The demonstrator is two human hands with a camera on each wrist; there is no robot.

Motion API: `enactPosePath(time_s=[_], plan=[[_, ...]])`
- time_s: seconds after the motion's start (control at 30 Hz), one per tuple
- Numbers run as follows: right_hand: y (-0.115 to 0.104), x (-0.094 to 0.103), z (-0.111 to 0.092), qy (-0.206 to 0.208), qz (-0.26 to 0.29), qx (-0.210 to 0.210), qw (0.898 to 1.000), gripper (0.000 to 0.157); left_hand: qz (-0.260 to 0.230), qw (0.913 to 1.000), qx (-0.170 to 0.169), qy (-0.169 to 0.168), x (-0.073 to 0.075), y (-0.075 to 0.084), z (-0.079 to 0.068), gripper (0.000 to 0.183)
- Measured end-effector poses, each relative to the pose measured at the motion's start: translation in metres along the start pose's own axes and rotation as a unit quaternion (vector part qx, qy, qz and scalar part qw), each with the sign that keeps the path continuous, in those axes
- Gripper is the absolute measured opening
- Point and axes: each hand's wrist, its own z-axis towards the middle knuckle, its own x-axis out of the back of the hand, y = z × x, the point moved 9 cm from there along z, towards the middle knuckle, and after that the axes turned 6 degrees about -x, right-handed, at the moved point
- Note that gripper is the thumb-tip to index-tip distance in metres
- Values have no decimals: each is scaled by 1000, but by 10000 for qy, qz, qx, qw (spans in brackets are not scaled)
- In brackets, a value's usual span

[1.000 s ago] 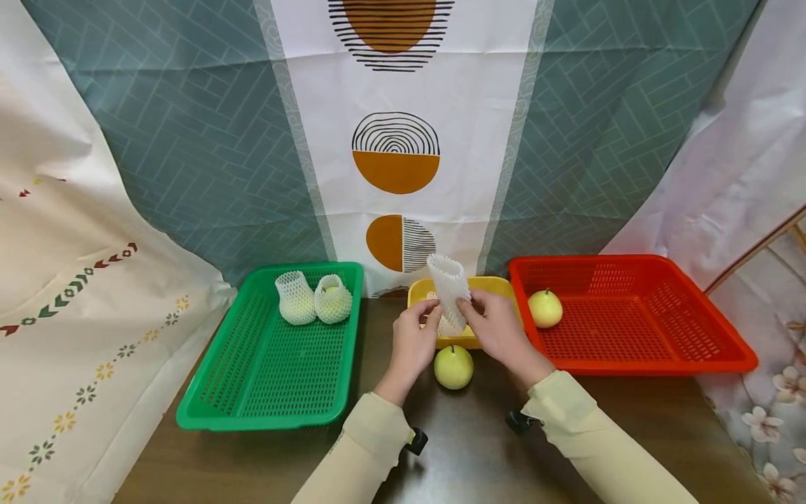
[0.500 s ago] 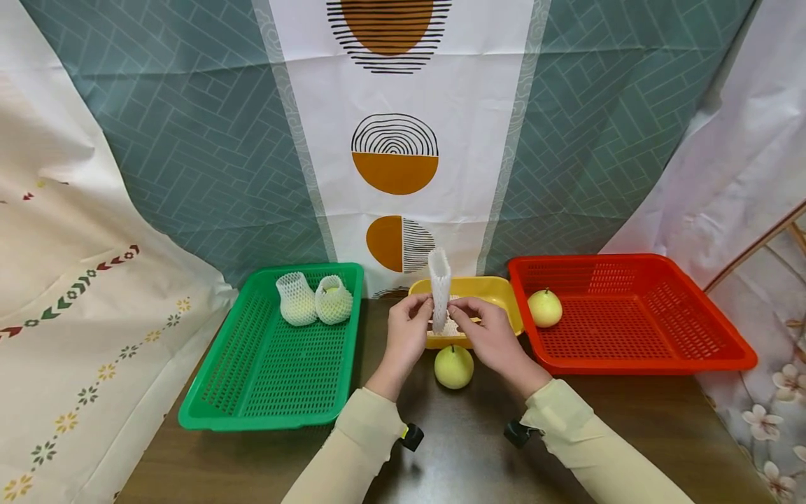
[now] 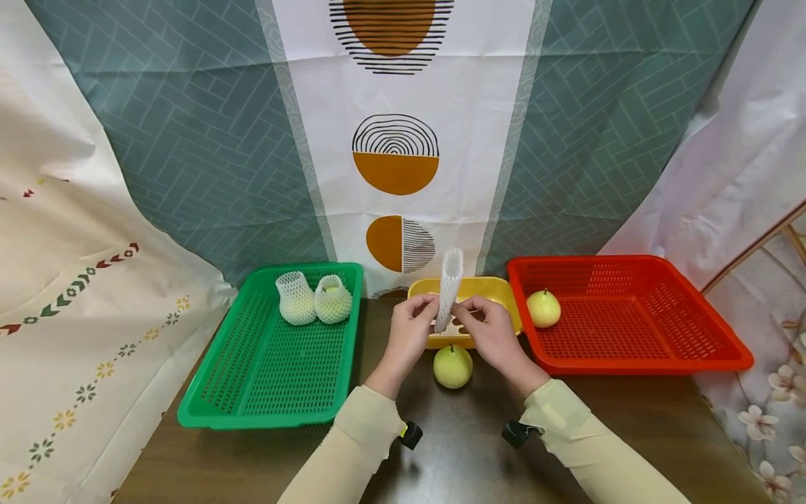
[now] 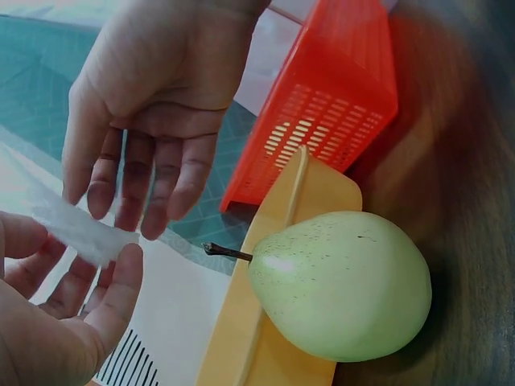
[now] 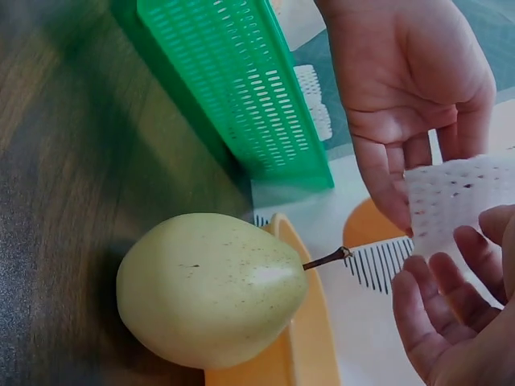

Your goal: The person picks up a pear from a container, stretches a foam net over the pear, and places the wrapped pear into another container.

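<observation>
A white foam net sleeve [image 3: 450,287] stands nearly upright between my two hands, narrow side towards me. My left hand [image 3: 408,337] pinches its lower left side. On the opposite side my right hand [image 3: 495,338] pinches it between thumb and fingers. Seen from the left wrist, the sleeve [image 4: 84,233] is flattened between the fingertips. The right wrist view shows its netted end [image 5: 451,197]. Below the hands a yellow-green pear [image 3: 453,367] rests on the table, stem upward, in front of the yellow basket [image 3: 497,288]. More white netting in that basket is mostly hidden by my hands.
On the left, a green basket [image 3: 283,420] holds two pears in foam sleeves [image 3: 297,301]. A red basket [image 3: 648,365] on the right has one bare pear [image 3: 544,309] at its left side. A patterned cloth hangs behind the brown table [image 3: 466,448].
The foam sleeve has turned from its broad face to a narrower side view, then shifted slightly right and tilted. Both hands keep hold of it. The pears and baskets have stayed put.
</observation>
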Motion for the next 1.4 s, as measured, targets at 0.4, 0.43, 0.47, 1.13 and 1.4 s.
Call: enactPosePath(time_s=[0.4,0.43,0.47,1.13,1.4], plan=[[19,-15,-1,-896,197,-1003,9907,45,339,9989,-160,289,8,3,-2,21],[19,-16,-2,-939,231,-965,9906,43,373,9989,-139,264,8,1,-2,21],[18,-16,-2,-933,264,-893,9913,40,397,9989,-114,223,8,0,-2,20],[9,-1,-1,-306,405,-101,9987,38,308,9966,150,-749,-4,-5,0,42],[10,1,-3,-372,1399,-398,9887,49,197,9986,-157,-463,4,-1,1,36]])
